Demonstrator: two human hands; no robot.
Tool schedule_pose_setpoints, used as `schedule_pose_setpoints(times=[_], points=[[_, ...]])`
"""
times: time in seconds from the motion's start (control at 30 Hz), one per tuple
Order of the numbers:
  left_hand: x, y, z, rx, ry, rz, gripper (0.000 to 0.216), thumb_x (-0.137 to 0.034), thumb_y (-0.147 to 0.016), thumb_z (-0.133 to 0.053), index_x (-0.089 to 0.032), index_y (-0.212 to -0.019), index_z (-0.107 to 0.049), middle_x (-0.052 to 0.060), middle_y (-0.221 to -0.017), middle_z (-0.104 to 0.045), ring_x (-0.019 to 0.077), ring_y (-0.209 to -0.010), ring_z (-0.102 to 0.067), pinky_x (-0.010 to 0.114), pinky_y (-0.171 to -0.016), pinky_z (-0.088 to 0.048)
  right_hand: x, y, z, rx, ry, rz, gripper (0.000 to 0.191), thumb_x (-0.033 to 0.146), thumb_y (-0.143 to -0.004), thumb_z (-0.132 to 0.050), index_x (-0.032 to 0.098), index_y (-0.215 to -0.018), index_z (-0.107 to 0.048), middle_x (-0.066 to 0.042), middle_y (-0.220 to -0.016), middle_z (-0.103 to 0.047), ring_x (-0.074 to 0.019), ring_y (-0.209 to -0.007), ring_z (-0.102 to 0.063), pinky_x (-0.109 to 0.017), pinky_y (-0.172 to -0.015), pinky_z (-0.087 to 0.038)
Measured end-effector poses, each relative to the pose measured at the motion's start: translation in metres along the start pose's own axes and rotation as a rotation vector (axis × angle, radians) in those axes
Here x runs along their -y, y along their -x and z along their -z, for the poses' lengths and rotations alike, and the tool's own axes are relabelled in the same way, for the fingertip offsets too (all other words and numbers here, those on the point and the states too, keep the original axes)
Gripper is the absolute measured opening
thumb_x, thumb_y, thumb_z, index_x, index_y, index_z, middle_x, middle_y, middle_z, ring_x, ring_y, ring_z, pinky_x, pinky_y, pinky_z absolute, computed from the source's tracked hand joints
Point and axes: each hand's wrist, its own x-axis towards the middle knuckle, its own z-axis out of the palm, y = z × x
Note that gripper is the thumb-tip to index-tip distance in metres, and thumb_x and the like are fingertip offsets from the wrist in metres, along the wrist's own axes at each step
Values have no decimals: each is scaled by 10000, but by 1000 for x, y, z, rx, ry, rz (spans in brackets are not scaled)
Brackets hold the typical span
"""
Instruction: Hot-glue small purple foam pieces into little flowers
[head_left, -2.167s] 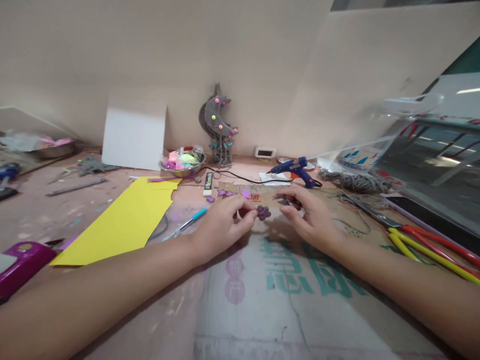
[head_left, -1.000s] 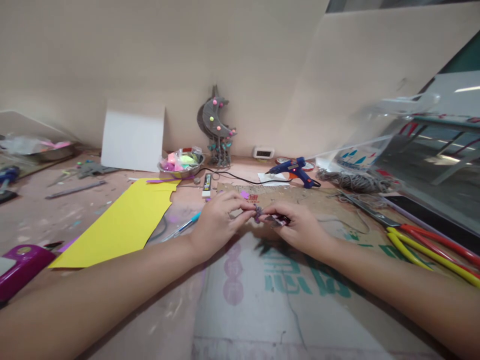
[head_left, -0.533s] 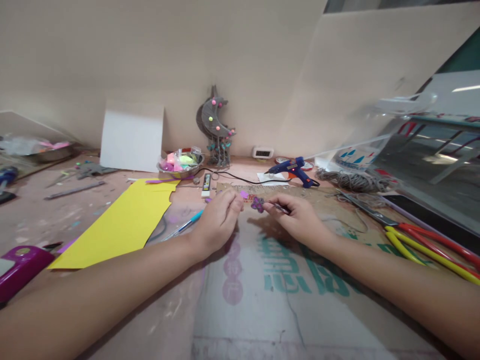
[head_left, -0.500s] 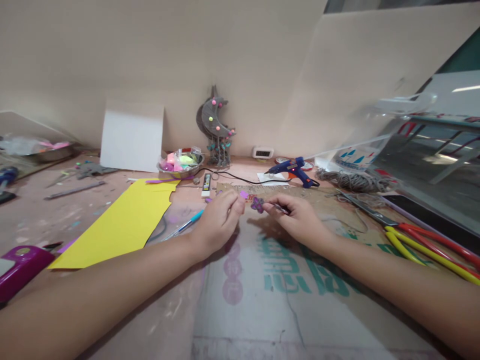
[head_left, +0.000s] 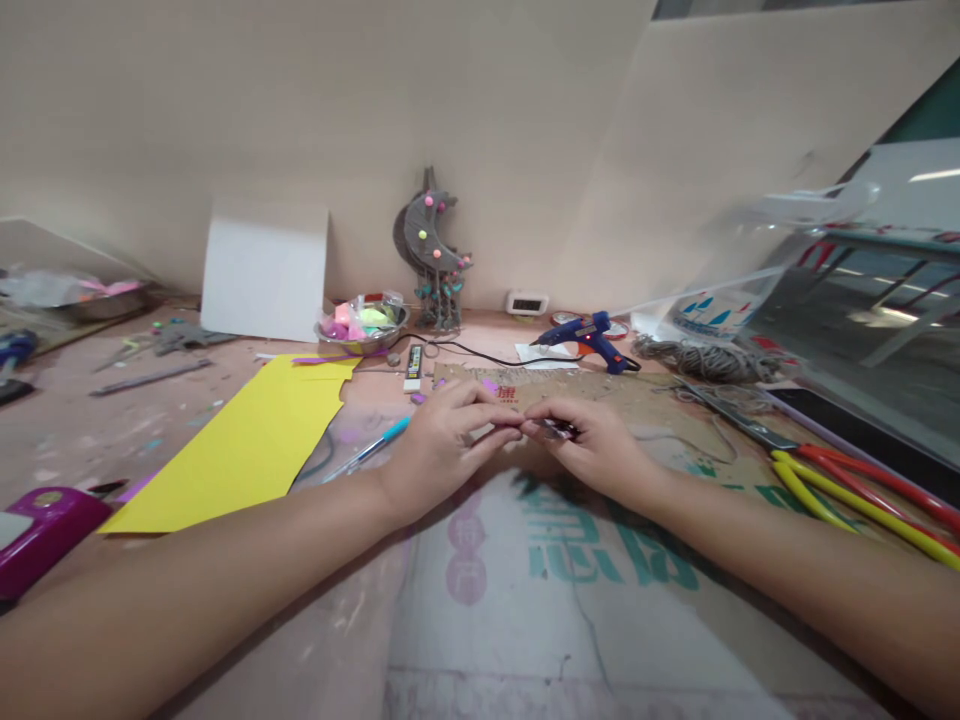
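A pinkish, speckled worktop [head_left: 60, 420] stretched before me to a pale wall [head_left: 525, 130] at the far side. At the near left lay a magenta tool [head_left: 56, 530], and farther off a grey stick [head_left: 154, 377] rested on the surface. A yellow sheet [head_left: 232, 450] slanted away from near left, with a white board [head_left: 264, 270] leaning on the wall beyond it. Next came a metal bowl [head_left: 364, 347] of brightly coloured bits, a blue-capped pen [head_left: 367, 450] closer to me, and a grey crescent ornament [head_left: 433, 245] standing upright at the far side. A printed sheet with green lettering [head_left: 495, 640] spread beneath my hands. Farther right were a blue glue gun [head_left: 589, 338], grey yarn [head_left: 709, 365], and red-and-yellow-handled scissors [head_left: 817, 460] beside a dark-screened phone [head_left: 877, 430]. At the far right the room opened onto a grey floor [head_left: 885, 330].

My left hand [head_left: 442, 445] had thumb and forefinger drawn together; whatever lay between them was hidden, so I could not tell if it gripped anything. Its fingertips met, or nearly met, those of my right hand [head_left: 592, 440], which grasped a small dark tool [head_left: 559, 429], partly covered, above the sheet's far part. The tool's long axis seemed to run left to right, its left end toward my left fingertips.
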Motion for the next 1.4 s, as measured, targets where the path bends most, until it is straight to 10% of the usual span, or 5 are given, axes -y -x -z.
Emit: schedule_pose_setpoints(times=[0.83, 1.4], points=[[-5, 0, 3, -2, 19, 86, 223, -244, -951, -286, -192, -775, -413, 32, -784, -478, 152, -751, -439, 298, -719, -383, 1, -3, 2, -51, -43, -106, 201, 301, -844, -529, 175, -802, -681, -9, -668, -665, -122, -578, -563, -211, -535, -413], [2, 1, 1, 1, -69, -27, 150, -293, -853, -560, -211, -904, -675, 35, -868, -637, 154, -836, -547, 307, -770, -413, -1, 3, 0, -17, 0, 65, 157, 149, -786, -549, 181, -878, -672, -25, -756, -700, -126, -628, -607, -211, -572, -429]])
